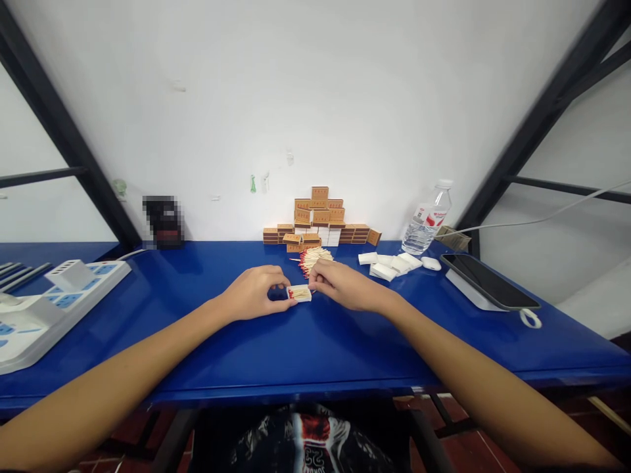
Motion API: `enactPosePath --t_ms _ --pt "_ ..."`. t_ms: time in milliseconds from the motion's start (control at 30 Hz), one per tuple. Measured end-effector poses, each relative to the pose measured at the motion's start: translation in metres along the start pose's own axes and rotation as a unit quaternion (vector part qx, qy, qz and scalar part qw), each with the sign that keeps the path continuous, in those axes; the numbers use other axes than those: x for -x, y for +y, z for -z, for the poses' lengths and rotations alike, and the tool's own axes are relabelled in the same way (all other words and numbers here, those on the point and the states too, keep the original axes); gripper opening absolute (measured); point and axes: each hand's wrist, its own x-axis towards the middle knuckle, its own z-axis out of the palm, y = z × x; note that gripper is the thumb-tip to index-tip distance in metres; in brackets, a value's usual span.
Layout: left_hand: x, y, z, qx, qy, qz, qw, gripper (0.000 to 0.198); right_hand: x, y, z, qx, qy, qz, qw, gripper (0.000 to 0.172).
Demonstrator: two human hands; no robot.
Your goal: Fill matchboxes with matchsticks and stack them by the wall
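My left hand [259, 292] grips the left end of a small white matchbox tray [306, 299] between thumb and fingers. Several red-tipped matches lie inside the tray. At the tray's right end is my right hand [335, 284], its thumb and fingers pinched together; whatever they hold is too small to make out. Just behind the hands lies a loose pile of matches [318, 257], red heads toward the left. Beyond the pile, brown matchboxes [320, 215] are stacked in steps against the wall. White empty-looking trays [394, 265] lie in a heap to the right.
A clear water bottle [428, 220] stands at the back right, near a white earphone case [430, 263]. A phone [488, 281] rests on a white block farther right. A power strip [73, 305] occupies the left of the blue table [236, 361].
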Motion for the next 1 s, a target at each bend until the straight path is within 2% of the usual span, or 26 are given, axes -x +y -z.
enactPosePath --t_ms 133,233,300,367,433,567,700,867,1000 --pt "0.0 0.0 0.001 0.002 0.005 0.004 1.0 0.026 0.001 0.004 0.004 0.008 -0.013 -0.021 1.0 0.004" --pt "0.0 -0.001 0.003 -0.003 0.001 0.008 1.0 0.026 0.003 0.017 0.01 0.011 -0.06 -0.057 0.997 0.009" --pt "0.0 -0.002 0.004 -0.005 -0.003 0.006 1.0 0.027 0.004 0.025 0.012 0.005 -0.097 -0.079 0.992 0.002" --pt "0.0 -0.002 0.004 -0.006 -0.003 0.004 1.0 0.027 0.003 0.029 0.012 0.001 -0.116 -0.089 0.989 0.008" --pt "0.0 -0.002 0.003 -0.005 -0.001 0.005 1.0 0.026 0.003 0.027 0.012 0.002 -0.1 -0.081 0.992 0.01" --pt "0.0 0.0 0.001 0.002 -0.001 0.008 1.0 0.026 0.0 0.011 0.009 -0.012 -0.011 -0.021 1.0 0.01" --pt "0.0 0.002 0.001 0.005 0.004 0.006 1.0 0.027 -0.003 0.002 0.004 -0.013 0.004 0.009 1.0 0.008" --pt "0.0 0.001 0.0 0.006 0.0 0.01 1.0 0.028 -0.007 0.023 -0.002 0.06 0.047 -0.029 0.997 0.002" --pt "0.0 0.001 -0.002 0.01 -0.005 0.009 1.0 0.027 -0.01 0.042 -0.007 0.078 0.024 -0.045 0.996 0.006"
